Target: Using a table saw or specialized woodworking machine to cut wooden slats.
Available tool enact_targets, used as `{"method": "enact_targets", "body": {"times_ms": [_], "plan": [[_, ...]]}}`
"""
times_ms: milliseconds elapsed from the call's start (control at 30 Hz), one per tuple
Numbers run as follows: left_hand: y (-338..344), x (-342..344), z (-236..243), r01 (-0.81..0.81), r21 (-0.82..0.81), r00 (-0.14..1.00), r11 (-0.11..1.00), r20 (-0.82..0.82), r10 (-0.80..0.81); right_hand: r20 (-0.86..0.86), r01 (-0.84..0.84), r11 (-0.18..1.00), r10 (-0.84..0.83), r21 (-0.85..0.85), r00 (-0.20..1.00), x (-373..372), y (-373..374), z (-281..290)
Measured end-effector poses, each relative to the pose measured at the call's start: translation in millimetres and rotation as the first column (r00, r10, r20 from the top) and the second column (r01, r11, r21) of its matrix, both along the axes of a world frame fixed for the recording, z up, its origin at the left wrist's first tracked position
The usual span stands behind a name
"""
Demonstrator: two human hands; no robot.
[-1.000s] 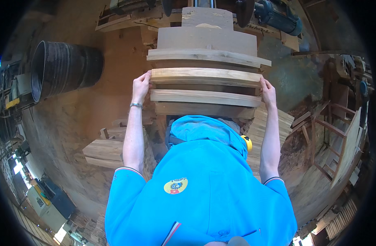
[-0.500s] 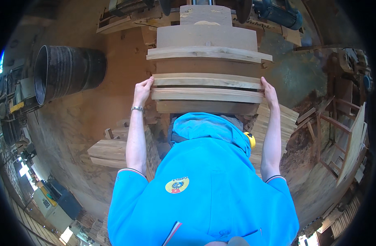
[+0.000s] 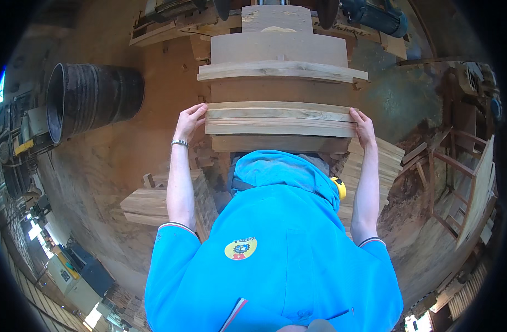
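Observation:
A pale wooden board [image 3: 278, 111] lies against a second pinkish board [image 3: 278, 126] across a brown sheet surface [image 3: 278, 88]. My left hand [image 3: 191, 120] grips the left end of the upper board with thumb and fingers at its corner. My right hand [image 3: 362, 123] holds the same board at its right end, fingers curled over the tip. Another long board [image 3: 278, 71] rests farther forward, in front of a flat panel [image 3: 278, 47].
A machine with a teal motor [image 3: 375, 16] stands at the top. A dark metal drum [image 3: 93, 102] lies at left. Stacked timber [image 3: 143, 205] is low left, more planks [image 3: 383, 166] at right, with a wooden frame [image 3: 455, 157] beyond. A yellow tape measure [image 3: 339, 187] shows at my waist.
Both hands have drawn the board toward my body, away from the far board, until it sits against the nearer pinkish board, closing the gap between those two.

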State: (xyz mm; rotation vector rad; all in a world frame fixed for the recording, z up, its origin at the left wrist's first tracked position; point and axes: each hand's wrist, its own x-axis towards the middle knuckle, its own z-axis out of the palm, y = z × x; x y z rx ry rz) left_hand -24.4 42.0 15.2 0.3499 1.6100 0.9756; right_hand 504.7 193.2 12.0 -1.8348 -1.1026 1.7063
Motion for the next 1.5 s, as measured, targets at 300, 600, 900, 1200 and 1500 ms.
{"method": "enact_targets", "body": {"times_ms": [300,600,900,1200,1500], "plan": [[3.7,-0.9,1.4,0.116,0.068,0.961,0.991,0.244,-0.129,0.087,0.008,0.999,-0.004,-0.044,0.996,3.9,1.5,-5.8],[-15.1,10.6,-0.8,0.016,0.064,0.938,0.998,0.346,-0.037,-0.014,-0.063,0.98,0.062,-0.19,0.998,24.2,-21.0,7.0],[83.2,-34.7,-35.7,-0.276,0.188,0.961,0.943,0.049,0.272,0.094,-0.127,0.986,0.116,0.112,0.989,-16.1,74.2,13.2],[83.4,-22.4,-19.8,-0.035,0.11,0.993,0.993,-0.11,0.047,0.094,-0.077,0.997,0.078,-0.006,0.993,-27.6,75.5,11.3],[45.4,-7.5,-4.2,0.048,0.054,0.969,0.997,-0.243,-0.034,0.123,-0.161,0.982,0.172,-0.094,0.977,-4.3,37.9,24.4]]}}
